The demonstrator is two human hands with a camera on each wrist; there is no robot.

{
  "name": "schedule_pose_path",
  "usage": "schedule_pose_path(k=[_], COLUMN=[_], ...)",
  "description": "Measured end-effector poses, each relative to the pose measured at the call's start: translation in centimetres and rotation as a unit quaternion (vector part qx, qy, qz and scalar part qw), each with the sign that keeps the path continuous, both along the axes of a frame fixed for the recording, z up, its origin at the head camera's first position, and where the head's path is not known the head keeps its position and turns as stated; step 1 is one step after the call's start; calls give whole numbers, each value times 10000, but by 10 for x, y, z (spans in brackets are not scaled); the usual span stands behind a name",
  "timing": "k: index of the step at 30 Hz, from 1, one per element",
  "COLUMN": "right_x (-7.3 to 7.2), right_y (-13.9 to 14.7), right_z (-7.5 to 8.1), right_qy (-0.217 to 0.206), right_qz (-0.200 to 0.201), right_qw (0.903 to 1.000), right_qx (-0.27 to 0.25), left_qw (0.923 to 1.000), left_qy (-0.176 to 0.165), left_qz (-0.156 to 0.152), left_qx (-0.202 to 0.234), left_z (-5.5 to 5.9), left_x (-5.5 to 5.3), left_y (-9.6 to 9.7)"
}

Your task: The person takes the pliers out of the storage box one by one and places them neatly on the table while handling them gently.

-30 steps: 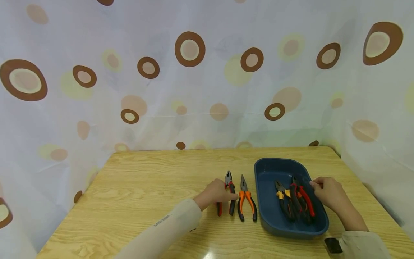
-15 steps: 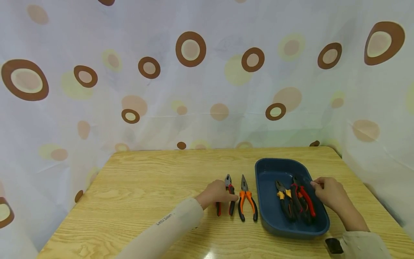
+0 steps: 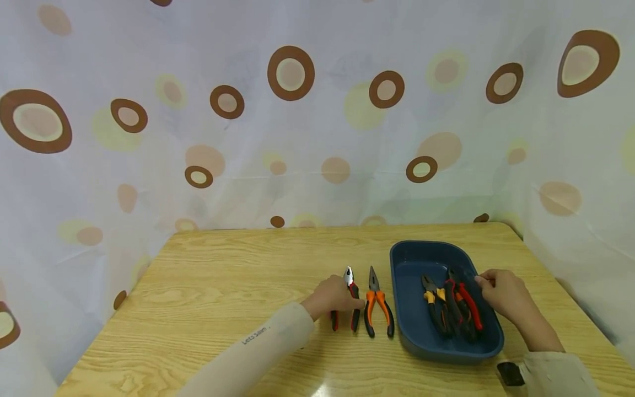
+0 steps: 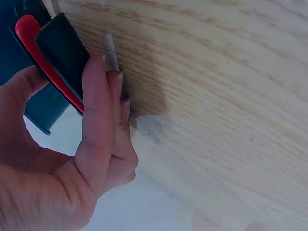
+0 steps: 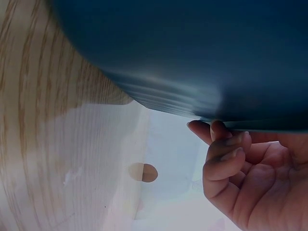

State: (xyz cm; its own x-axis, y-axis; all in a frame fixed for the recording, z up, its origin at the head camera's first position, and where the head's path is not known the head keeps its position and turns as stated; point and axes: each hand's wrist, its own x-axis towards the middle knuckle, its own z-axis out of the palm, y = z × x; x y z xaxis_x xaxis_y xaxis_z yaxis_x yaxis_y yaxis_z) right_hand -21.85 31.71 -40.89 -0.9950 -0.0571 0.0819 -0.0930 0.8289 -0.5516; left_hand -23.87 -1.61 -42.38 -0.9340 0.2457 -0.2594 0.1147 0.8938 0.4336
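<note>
My left hand grips red-and-black combination pliers from above, their steel nose pointing away from me. In the left wrist view, thumb and fingers of the left hand lie on either side of the pliers' handles. Just right of them, orange-and-black long-nose pliers lie on the table. My right hand pinches the right rim of a blue tub; the right wrist view shows the right hand at that rim, some fingers curled beneath it.
Inside the tub lie yellow-and-black pliers and, beside them, red-handled pliers overlapping other dark-handled ones. The wooden table ends at a patterned curtain behind and at both sides.
The head of the gripped pliers has drawn slightly toward me, beside the long-nose pliers. The right hand and the tub have stayed in place.
</note>
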Motion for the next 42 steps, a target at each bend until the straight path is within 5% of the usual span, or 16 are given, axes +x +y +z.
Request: schedule_pose_path(k=[20, 28, 42], right_x=[1, 1, 2], right_y=[-1, -1, -2], right_z=[0, 0, 1], right_qy=[-29, -52, -131], right_qz=[6, 3, -20], right_qw=[10000, 10000, 9999], right_qx=[8, 1, -36], left_qw=[9977, 9979, 9945], left_qy=[-5, -258, -538], left_qz=[15, 515, 894], left_qx=[-673, -297, 54], left_z=[-3, -4, -5], left_x=[3, 1, -1], left_y=[3, 6, 12])
